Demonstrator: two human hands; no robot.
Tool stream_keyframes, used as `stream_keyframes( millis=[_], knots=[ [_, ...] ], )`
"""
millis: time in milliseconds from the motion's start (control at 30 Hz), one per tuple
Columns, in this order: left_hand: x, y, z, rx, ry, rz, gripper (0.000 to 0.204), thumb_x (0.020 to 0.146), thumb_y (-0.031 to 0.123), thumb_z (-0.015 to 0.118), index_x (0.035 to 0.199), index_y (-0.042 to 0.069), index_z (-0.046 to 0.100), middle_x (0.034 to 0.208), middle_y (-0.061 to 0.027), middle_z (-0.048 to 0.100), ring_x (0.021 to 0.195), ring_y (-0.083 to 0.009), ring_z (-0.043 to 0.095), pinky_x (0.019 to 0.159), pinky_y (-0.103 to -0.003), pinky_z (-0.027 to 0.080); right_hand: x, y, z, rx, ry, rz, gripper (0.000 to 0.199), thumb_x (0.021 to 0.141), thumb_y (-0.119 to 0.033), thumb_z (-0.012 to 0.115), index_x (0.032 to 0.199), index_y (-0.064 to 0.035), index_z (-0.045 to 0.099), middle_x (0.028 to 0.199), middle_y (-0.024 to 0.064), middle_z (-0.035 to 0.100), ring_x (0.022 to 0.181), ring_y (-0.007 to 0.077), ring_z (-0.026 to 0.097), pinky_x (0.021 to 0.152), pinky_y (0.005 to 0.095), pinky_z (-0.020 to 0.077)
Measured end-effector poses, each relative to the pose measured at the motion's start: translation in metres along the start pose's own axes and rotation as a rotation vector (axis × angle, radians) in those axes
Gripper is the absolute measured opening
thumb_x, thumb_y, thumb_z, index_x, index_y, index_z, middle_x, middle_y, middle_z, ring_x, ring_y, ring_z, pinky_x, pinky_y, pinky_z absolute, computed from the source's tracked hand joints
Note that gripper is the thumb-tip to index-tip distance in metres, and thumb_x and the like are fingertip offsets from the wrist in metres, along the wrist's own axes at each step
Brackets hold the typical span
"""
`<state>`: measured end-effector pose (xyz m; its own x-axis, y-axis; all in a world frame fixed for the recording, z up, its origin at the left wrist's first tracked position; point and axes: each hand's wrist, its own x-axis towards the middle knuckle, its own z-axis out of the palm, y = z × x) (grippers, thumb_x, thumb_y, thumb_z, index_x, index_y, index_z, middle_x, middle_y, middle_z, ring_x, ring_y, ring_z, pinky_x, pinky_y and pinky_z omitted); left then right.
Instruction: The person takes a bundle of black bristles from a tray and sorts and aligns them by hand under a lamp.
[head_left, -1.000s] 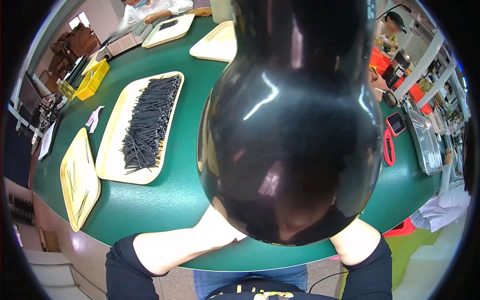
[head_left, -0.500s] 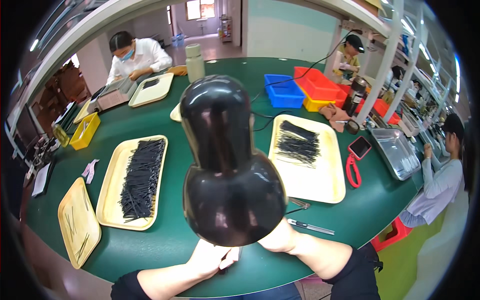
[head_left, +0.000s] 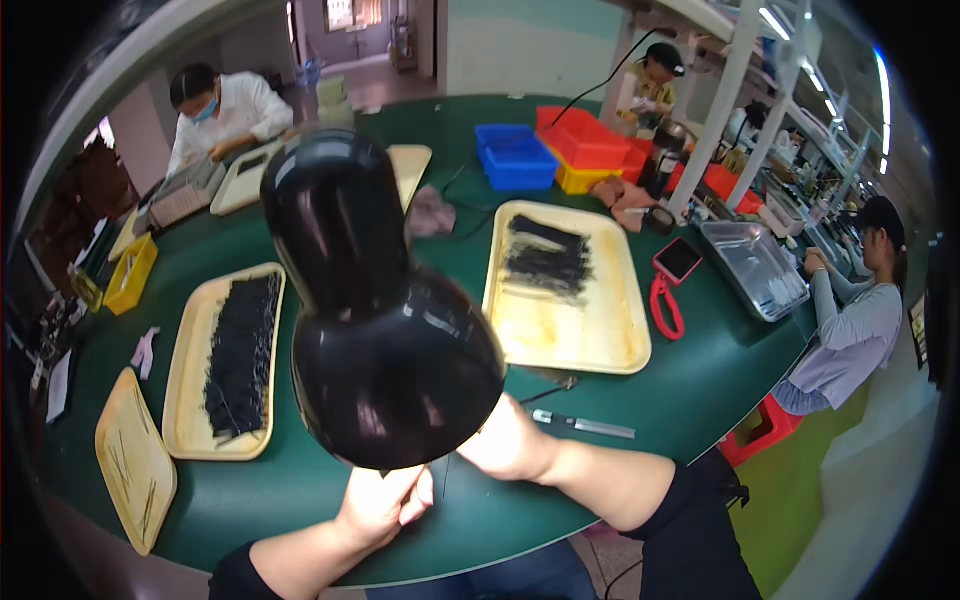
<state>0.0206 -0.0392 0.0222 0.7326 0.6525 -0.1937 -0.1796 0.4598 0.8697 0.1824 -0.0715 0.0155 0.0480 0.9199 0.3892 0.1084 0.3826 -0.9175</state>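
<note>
A black lamp head (head_left: 400, 370) hangs over my hands and hides part of both. Below its rim my left hand (head_left: 385, 505) is closed, fingers curled in; what it holds, if anything, is out of sight. My right hand (head_left: 512, 442) lies under the lamp's right edge, brightly lit, its fingers hidden. A thin dark strand (head_left: 445, 478) shows between the two hands, and I cannot tell which one it belongs to. Just beyond my right hand rest a utility knife (head_left: 583, 424) and a small metal tool (head_left: 553, 388).
Cream trays hold black strips: one at left (head_left: 180, 420), one at right (head_left: 610, 335). A smaller tray (head_left: 110, 405) with several thin pieces sits far left. Phone (head_left: 678, 260) with red strap, blue bin (head_left: 515, 165), red bin (head_left: 585, 140) and metal tray (head_left: 750, 255) stand farther right. Co-workers sit around.
The view has shifted, so the table, lamp and trays sit farther left and mostly higher in the picture. My hands stay close together under the lamp; a thin strand now shows between them.
</note>
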Motion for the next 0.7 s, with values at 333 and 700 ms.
stream_keyframes(
  millis=[333,700],
  knots=[
    [0.004,0.001,-0.011,-0.109,-0.127,-0.001,0.016,0.085,0.004,0.037,0.078,-0.003,0.050,0.062,-0.0085,0.053,0.039,-0.0078,0.041,0.036,-0.018,0.032,-0.006,0.016,-0.015,0.052,0.014,0.005,0.025,0.078,0.002,0.047,0.103,0.0061,0.048,0.103,0.0131,0.052,0.092,0.0183,0.050,0.082,0.0286,0.0389],
    [0.009,-0.007,-0.029,0.368,-0.250,0.267,0.008,0.072,0.003,0.052,0.065,0.000,0.055,0.056,-0.0058,0.053,0.046,-0.0101,0.049,0.041,-0.023,0.038,-0.002,0.021,-0.016,0.181,0.003,0.011,0.020,0.080,-0.001,0.045,0.098,0.0038,0.050,0.094,0.0110,0.052,0.083,0.0164,0.051,0.076,0.0271,0.0404]
  ],
)
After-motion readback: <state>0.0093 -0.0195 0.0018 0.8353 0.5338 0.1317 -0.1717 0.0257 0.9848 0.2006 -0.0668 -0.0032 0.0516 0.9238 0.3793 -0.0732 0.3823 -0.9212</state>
